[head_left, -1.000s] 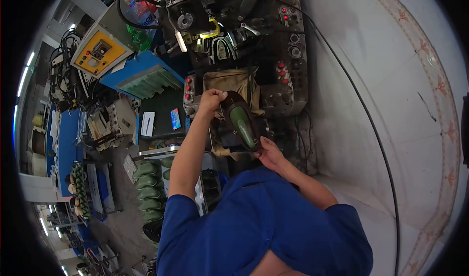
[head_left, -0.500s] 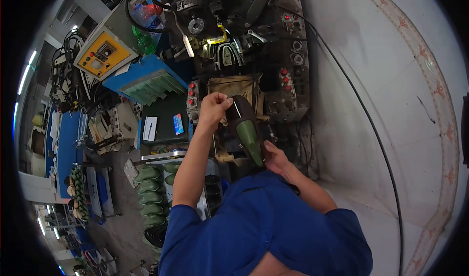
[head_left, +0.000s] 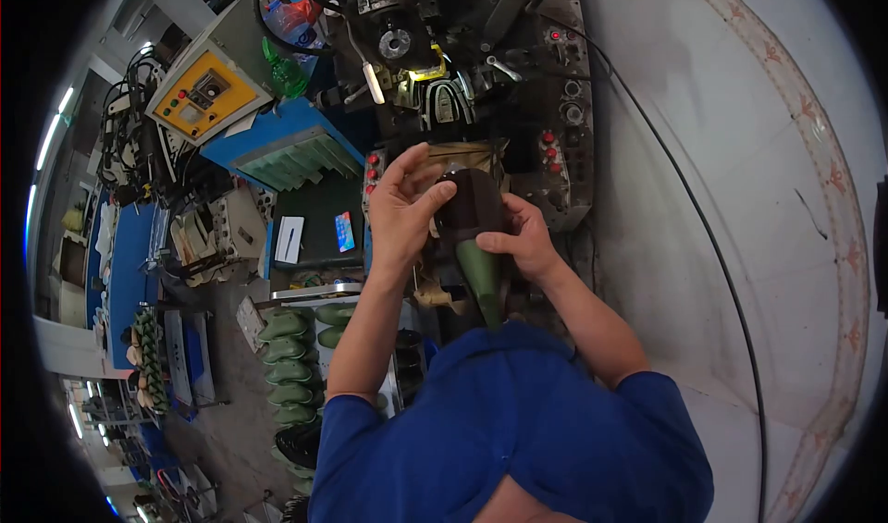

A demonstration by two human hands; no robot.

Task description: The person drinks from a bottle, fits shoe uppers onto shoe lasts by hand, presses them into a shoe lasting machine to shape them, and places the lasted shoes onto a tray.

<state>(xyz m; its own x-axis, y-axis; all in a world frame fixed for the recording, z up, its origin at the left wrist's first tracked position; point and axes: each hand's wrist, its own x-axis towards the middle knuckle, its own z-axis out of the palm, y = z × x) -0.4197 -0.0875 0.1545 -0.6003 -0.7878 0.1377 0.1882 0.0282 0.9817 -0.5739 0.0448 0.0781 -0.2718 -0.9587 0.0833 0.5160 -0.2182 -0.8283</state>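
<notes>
A dark shoe upper (head_left: 470,204) is fitted over the toe end of a green shoe last (head_left: 479,269), held in front of my chest with the toe pointing away. My left hand (head_left: 404,204) is at the toe, its thumb pressed on the upper's left side and its fingers curving past the edge. On the right side, my right hand (head_left: 523,241) grips the upper near its opening, thumb across the top and fingers along the side. The last's heel end reaches my blue shirt (head_left: 509,403).
Ahead stands a dark machine (head_left: 449,102) with a lit clamp area and red buttons (head_left: 550,150) on both sides. Several green shoe lasts (head_left: 289,349) lie in a row at lower left. A phone (head_left: 344,232) and a white box (head_left: 289,239) rest on a dark surface. A wall (head_left: 684,246) is at right.
My right hand has moved up from the heel end to grip the upper's side. My left hand's fingers have spread at the toe. The view has shifted slightly.
</notes>
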